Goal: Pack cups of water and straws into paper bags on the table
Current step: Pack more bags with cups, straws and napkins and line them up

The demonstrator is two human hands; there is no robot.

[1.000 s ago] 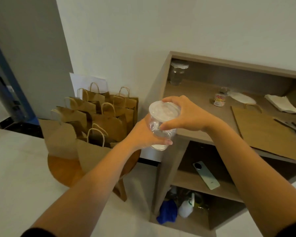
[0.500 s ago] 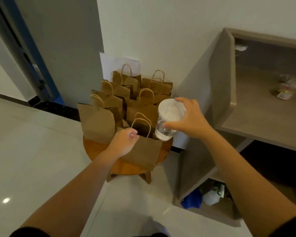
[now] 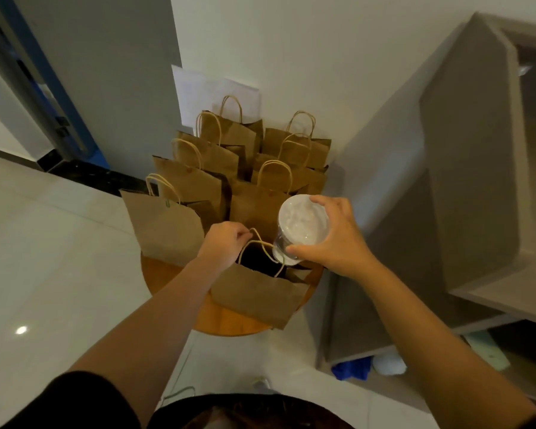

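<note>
Over the dark open mouth of the nearest bag (image 3: 254, 292) on the round table (image 3: 167, 274), the right hand (image 3: 338, 243) grasps a lidded cup (image 3: 300, 224), the left hand (image 3: 226, 243) pinches its handle (image 3: 257, 236), more bags (image 3: 198, 187) crowding behind.

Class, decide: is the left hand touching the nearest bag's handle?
Touching: head view shows the left hand pinching the rope handle of the nearest paper bag.
</note>
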